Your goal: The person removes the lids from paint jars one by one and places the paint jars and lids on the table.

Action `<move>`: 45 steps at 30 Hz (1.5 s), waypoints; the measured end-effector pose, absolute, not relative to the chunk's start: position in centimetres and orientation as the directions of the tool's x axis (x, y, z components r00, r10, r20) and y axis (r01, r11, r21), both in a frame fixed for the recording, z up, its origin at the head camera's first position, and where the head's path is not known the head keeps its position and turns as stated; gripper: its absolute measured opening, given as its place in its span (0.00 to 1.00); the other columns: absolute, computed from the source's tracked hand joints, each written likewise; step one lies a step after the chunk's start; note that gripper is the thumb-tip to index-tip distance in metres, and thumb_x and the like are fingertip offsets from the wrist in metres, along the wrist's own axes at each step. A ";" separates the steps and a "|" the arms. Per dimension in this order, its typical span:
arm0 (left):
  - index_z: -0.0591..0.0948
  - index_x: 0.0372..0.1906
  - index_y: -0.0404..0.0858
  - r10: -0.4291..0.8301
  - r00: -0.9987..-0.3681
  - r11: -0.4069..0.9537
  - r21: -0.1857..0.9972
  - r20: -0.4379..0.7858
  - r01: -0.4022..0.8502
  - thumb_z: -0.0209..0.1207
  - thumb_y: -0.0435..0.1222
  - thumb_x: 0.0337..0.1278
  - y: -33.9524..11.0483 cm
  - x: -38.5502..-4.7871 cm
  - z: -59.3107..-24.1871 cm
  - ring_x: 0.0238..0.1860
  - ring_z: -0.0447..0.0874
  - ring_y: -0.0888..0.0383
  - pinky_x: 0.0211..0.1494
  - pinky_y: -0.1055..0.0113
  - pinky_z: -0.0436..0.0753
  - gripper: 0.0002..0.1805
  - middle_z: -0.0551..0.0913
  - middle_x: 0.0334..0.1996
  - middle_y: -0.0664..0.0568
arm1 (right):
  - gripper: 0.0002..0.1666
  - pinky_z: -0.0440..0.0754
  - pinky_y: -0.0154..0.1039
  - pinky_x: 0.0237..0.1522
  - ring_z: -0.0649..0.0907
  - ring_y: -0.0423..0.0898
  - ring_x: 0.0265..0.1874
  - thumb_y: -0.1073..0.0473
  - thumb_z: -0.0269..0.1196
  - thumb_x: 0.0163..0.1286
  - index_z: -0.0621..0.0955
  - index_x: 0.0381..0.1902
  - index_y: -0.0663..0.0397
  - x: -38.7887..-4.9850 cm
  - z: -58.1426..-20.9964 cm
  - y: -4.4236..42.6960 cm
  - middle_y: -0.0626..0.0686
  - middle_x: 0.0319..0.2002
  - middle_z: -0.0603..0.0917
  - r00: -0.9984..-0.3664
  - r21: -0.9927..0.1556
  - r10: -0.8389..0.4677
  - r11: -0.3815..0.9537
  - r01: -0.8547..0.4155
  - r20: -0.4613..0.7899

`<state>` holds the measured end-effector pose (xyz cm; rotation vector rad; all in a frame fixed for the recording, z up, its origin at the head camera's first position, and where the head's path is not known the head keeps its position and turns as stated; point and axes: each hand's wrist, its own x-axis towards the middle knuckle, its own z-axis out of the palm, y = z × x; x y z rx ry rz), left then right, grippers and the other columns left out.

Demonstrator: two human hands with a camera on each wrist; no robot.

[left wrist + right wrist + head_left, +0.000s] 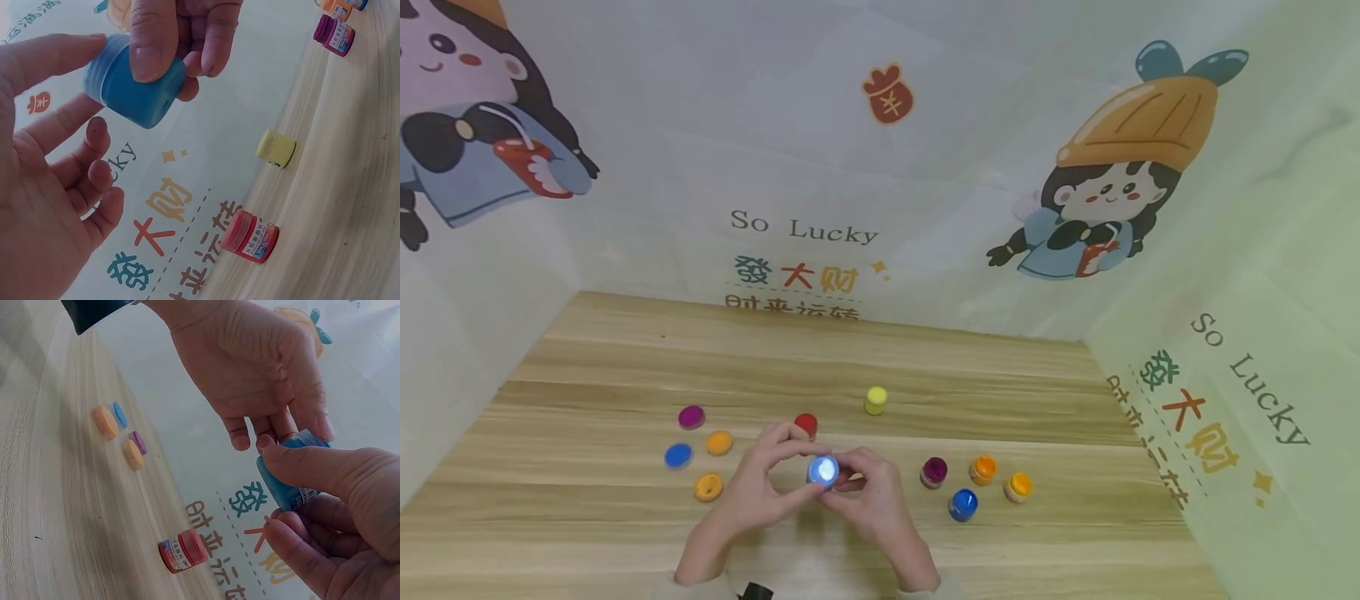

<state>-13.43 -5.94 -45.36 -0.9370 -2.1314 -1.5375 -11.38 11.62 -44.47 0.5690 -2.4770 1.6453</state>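
A small light-blue paint jar (823, 472) is held up between both hands, above the table. My left hand (756, 487) pinches its clear-rimmed lid (95, 70) between thumb and index finger. The other left fingers are loosely bent. Around the blue body (286, 487) of the jar, my right hand (876, 497) has its thumb and fingers closed. The lid sits on the jar; whether it is loose cannot be told. Just beyond the hands stands a capped red paint jar (806, 424), and a capped yellow jar (876, 400) is farther back.
To the right stand uncapped jars: purple (934, 472), orange (983, 469), yellow-orange (1018, 487) and dark blue (963, 505). Loose lids lie left: purple (691, 417), blue (677, 456) and two orange ones (718, 442). Printed cloth (955, 250) walls off the wooden table (1000, 392).
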 end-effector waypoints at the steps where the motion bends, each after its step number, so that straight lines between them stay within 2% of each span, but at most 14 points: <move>1: 0.83 0.41 0.42 0.305 -0.724 0.201 0.701 0.618 0.684 0.73 0.30 0.35 -5.9 -13.4 -45.3 0.41 0.68 0.57 0.44 0.65 0.68 0.20 0.77 0.36 0.54 | 0.17 0.80 0.29 0.34 0.81 0.44 0.33 0.67 0.72 0.51 0.83 0.40 0.64 -11.4 -44.5 11.6 0.55 0.33 0.81 -0.923 -0.864 -0.244 0.343 -0.370 0.298; 5: 0.79 0.39 0.43 0.294 -0.734 0.236 0.698 0.612 0.676 0.75 0.33 0.30 -5.7 -13.4 -45.4 0.38 0.68 0.57 0.39 0.67 0.68 0.23 0.77 0.34 0.54 | 0.17 0.80 0.28 0.34 0.81 0.43 0.33 0.68 0.72 0.50 0.83 0.40 0.65 -11.4 -44.5 11.6 0.55 0.33 0.80 -0.922 -0.857 -0.246 0.355 -0.374 0.300; 8: 0.79 0.42 0.43 0.301 -0.736 0.252 0.694 0.607 0.675 0.76 0.34 0.30 -5.6 -13.4 -45.5 0.37 0.67 0.59 0.37 0.68 0.68 0.26 0.76 0.33 0.56 | 0.17 0.79 0.28 0.34 0.81 0.43 0.33 0.69 0.72 0.50 0.83 0.40 0.65 -11.5 -44.6 11.6 0.55 0.33 0.80 -0.919 -0.852 -0.248 0.361 -0.380 0.305; 13: 0.82 0.46 0.40 0.326 -0.715 0.214 0.689 0.618 0.693 0.73 0.31 0.34 -5.8 -13.4 -45.5 0.40 0.68 0.59 0.42 0.66 0.69 0.25 0.76 0.35 0.56 | 0.17 0.80 0.28 0.35 0.81 0.43 0.34 0.68 0.72 0.50 0.83 0.40 0.65 -11.5 -44.6 11.6 0.55 0.33 0.80 -0.922 -0.859 -0.247 0.351 -0.373 0.299; 16: 0.83 0.43 0.40 0.325 -0.719 0.199 0.699 0.614 0.687 0.72 0.30 0.35 -5.9 -13.3 -45.4 0.40 0.69 0.58 0.44 0.65 0.68 0.22 0.76 0.35 0.55 | 0.17 0.80 0.28 0.35 0.81 0.44 0.34 0.69 0.72 0.50 0.83 0.40 0.64 -11.4 -44.5 11.6 0.55 0.34 0.81 -0.926 -0.862 -0.244 0.354 -0.363 0.290; 21: 0.79 0.38 0.44 0.308 -0.733 0.260 0.687 0.607 0.678 0.76 0.35 0.30 -5.7 -13.4 -45.4 0.37 0.68 0.59 0.38 0.67 0.68 0.23 0.76 0.33 0.57 | 0.18 0.79 0.27 0.35 0.80 0.43 0.34 0.70 0.72 0.49 0.82 0.40 0.65 -11.4 -44.4 11.6 0.55 0.34 0.80 -0.924 -0.855 -0.252 0.368 -0.367 0.288; 24: 0.78 0.42 0.43 0.316 -0.725 0.275 0.673 0.611 0.687 0.76 0.36 0.29 -5.6 -13.5 -45.4 0.37 0.67 0.60 0.38 0.67 0.68 0.27 0.75 0.33 0.56 | 0.18 0.79 0.28 0.35 0.80 0.43 0.34 0.69 0.72 0.50 0.82 0.41 0.65 -11.3 -44.4 11.6 0.55 0.34 0.80 -0.922 -0.856 -0.257 0.363 -0.369 0.289; 28: 0.81 0.47 0.40 0.339 -0.718 0.231 0.687 0.608 0.689 0.73 0.33 0.34 -5.9 -13.4 -45.3 0.40 0.67 0.60 0.42 0.66 0.68 0.26 0.75 0.35 0.55 | 0.18 0.80 0.29 0.35 0.81 0.44 0.35 0.67 0.72 0.50 0.82 0.41 0.64 -11.3 -44.3 11.7 0.54 0.35 0.81 -0.922 -0.864 -0.255 0.343 -0.369 0.293; 32: 0.84 0.43 0.41 0.343 -0.728 0.215 0.704 0.594 0.677 0.73 0.31 0.36 -6.1 -13.4 -45.0 0.41 0.68 0.58 0.45 0.64 0.68 0.21 0.76 0.36 0.55 | 0.18 0.80 0.30 0.35 0.81 0.44 0.34 0.67 0.73 0.50 0.83 0.41 0.64 -11.4 -44.4 11.8 0.54 0.34 0.81 -0.921 -0.867 -0.253 0.333 -0.370 0.296; 37: 0.79 0.38 0.43 0.330 -0.733 0.243 0.696 0.595 0.675 0.76 0.35 0.30 -5.8 -13.5 -45.0 0.38 0.68 0.58 0.40 0.67 0.68 0.23 0.76 0.34 0.56 | 0.18 0.80 0.28 0.35 0.80 0.43 0.34 0.68 0.72 0.50 0.82 0.40 0.65 -11.4 -44.4 11.9 0.54 0.34 0.80 -0.923 -0.864 -0.256 0.346 -0.365 0.287; 41: 0.78 0.44 0.41 0.352 -0.722 0.225 0.695 0.596 0.683 0.75 0.35 0.32 -5.8 -13.6 -45.1 0.38 0.66 0.59 0.39 0.68 0.68 0.26 0.75 0.34 0.55 | 0.18 0.80 0.28 0.35 0.80 0.43 0.34 0.69 0.72 0.49 0.82 0.40 0.66 -11.5 -44.4 11.9 0.55 0.35 0.81 -0.917 -0.857 -0.265 0.350 -0.379 0.297; 45: 0.82 0.47 0.39 0.367 -0.719 0.189 0.709 0.591 0.680 0.72 0.31 0.37 -6.0 -13.6 -45.3 0.41 0.67 0.58 0.44 0.65 0.68 0.24 0.75 0.36 0.52 | 0.18 0.80 0.30 0.35 0.80 0.43 0.34 0.68 0.72 0.50 0.82 0.41 0.65 -11.4 -44.3 11.9 0.55 0.34 0.81 -0.920 -0.857 -0.265 0.356 -0.372 0.289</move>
